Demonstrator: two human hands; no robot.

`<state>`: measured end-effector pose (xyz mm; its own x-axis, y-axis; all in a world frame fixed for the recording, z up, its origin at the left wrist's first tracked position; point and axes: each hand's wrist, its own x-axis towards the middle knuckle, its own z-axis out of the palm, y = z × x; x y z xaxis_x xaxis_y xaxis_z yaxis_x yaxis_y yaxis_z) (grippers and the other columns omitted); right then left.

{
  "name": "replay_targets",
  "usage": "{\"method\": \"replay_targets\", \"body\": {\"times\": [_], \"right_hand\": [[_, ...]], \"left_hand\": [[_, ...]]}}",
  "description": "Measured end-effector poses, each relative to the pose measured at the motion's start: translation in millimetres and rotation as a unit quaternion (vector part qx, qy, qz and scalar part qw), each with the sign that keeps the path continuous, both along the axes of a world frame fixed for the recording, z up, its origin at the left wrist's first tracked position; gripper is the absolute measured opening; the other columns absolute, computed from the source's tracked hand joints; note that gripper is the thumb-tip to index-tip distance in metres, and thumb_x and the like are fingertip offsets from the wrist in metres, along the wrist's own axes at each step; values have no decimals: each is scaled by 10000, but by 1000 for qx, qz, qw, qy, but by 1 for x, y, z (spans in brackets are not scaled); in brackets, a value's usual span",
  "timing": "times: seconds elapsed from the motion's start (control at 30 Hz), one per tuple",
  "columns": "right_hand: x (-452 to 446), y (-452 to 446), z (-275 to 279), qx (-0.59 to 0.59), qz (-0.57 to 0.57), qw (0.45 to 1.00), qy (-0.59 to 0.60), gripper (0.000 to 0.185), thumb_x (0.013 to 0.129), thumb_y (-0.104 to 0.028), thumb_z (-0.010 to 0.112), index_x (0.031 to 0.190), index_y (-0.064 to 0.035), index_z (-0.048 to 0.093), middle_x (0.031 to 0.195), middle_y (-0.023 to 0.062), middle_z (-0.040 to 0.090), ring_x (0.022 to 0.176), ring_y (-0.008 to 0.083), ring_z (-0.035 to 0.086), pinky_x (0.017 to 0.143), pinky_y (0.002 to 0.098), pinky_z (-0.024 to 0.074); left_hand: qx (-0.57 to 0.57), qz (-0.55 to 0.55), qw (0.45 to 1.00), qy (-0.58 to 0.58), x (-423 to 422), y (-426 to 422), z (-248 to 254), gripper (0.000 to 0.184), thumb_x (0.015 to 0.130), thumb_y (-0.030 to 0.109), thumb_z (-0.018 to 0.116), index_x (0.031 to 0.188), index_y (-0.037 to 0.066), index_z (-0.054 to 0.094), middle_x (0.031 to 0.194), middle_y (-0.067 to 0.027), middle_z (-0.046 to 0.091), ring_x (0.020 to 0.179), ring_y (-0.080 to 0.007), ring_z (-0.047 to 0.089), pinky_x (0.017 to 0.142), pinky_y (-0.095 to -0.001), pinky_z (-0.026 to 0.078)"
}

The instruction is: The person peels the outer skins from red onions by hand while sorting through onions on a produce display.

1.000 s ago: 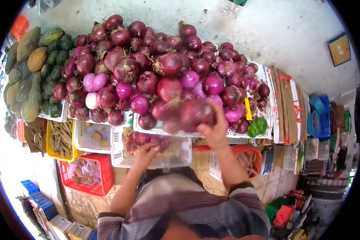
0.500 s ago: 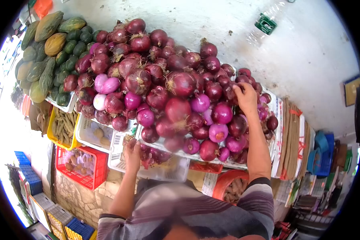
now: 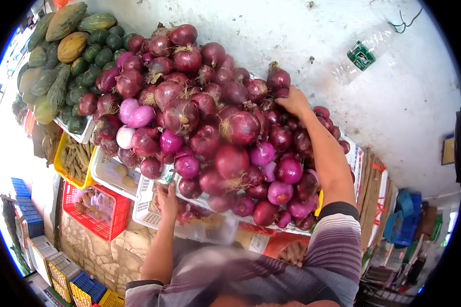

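A big heap of red onions (image 3: 205, 138) slopes across the stall in front of me, some peeled to bright purple. At its upper right side, my right hand (image 3: 295, 105) is closed on a red onion (image 3: 280, 93), its fingers partly hidden. Just above that sits another red onion (image 3: 278, 79) with dry roots. Down at the heap's front edge, my left hand (image 3: 167, 202) is held upright with curled fingers, beside a white plastic basket (image 3: 144, 204). A small pale and green bit shows at its fingertips, too small to name.
Green and yellow squashes (image 3: 54, 56) are piled at the far left. Below are a yellow crate (image 3: 61, 158) of long roots and a red crate (image 3: 119, 217). A plastic bottle (image 3: 362, 55) hangs on the wall. Flattened cardboard (image 3: 371, 189) stands at right.
My right hand has moved up and left along the heap to an onion nearer the wall. My left hand has shifted only slightly. The camera view has turned a little.
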<state>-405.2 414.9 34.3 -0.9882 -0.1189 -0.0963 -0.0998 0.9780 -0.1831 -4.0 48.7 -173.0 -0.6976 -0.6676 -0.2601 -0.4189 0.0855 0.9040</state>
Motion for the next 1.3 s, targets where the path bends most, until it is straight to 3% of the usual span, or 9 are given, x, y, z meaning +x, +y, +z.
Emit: {"method": "replay_targets", "body": {"times": [0.3,0.47,0.53,0.63,0.83,0.93,1.03,1.13,1.3], "right_hand": [[-24,95,23,117,-26,979,-167,849,823,-518,750,1356,119,577,1289,350,642,1225,443,630,1052,445,495],[-57,31,-5,-42,-9,996,73,957,820,-556,777,1426,128,494,1352,361,602,1236,452,620,1058,458,493],[-72,-11,-5,-96,-65,993,-28,943,796,-592,788,1381,98,519,1348,380,589,1261,460,600,1048,462,502],[-66,-41,-37,-44,-139,985,98,902,751,-603,815,1295,70,559,1290,396,608,1242,470,608,1029,465,513],[-73,8,-17,-44,-71,996,14,924,689,-587,847,1272,77,576,1303,326,634,1203,497,612,1029,469,512],[-68,36,3,82,-25,996,-19,778,753,-530,829,1212,57,605,1153,285,703,1123,413,675,978,451,526],[-26,-13,17,271,44,936,220,570,872,-441,732,1179,33,655,1110,274,701,1045,432,682,955,496,530],[-17,-71,6,-49,111,989,86,609,930,-415,675,1372,-3,596,1196,305,684,1155,440,652,1017,492,506],[-44,-84,-37,-82,151,983,-62,714,855,-338,720,1460,-7,535,1233,306,682,1167,422,653,1041,451,497]], "left_hand": [[24,-15,999,-21,-7,-1,38,348,998,301,699,930,-3,544,806,-90,555,766,-208,522,737,-379,456],[-19,-30,999,-28,-4,-4,19,325,1002,271,691,968,-19,548,816,-117,573,748,-227,533,717,-388,467],[8,-29,999,-32,-5,-4,29,325,1004,273,690,963,-15,545,816,-108,569,746,-215,529,709,-385,465],[78,-15,997,-17,-4,-8,15,318,1001,267,698,952,-5,539,810,-83,552,741,-185,512,698,-362,455],[25,-41,999,-12,-3,-10,25,346,1012,286,687,890,22,500,777,-59,481,725,-176,465,662,-349,423],[26,-41,999,3,-7,-9,36,342,1000,289,700,903,13,524,785,-71,496,730,-198,476,679,-365,424],[1,-52,999,-4,-5,-12,26,332,989,274,721,905,19,527,770,-41,519,718,-143,467,649,-323,424],[32,-44,998,-7,-6,-11,33,335,988,282,722,911,20,528,773,-40,523,723,-140,468,651,-319,426],[51,-49,997,-12,-8,-14,38,329,986,265,712,894,3,535,797,-82,521,752,-207,495,696,-385,427]]}}
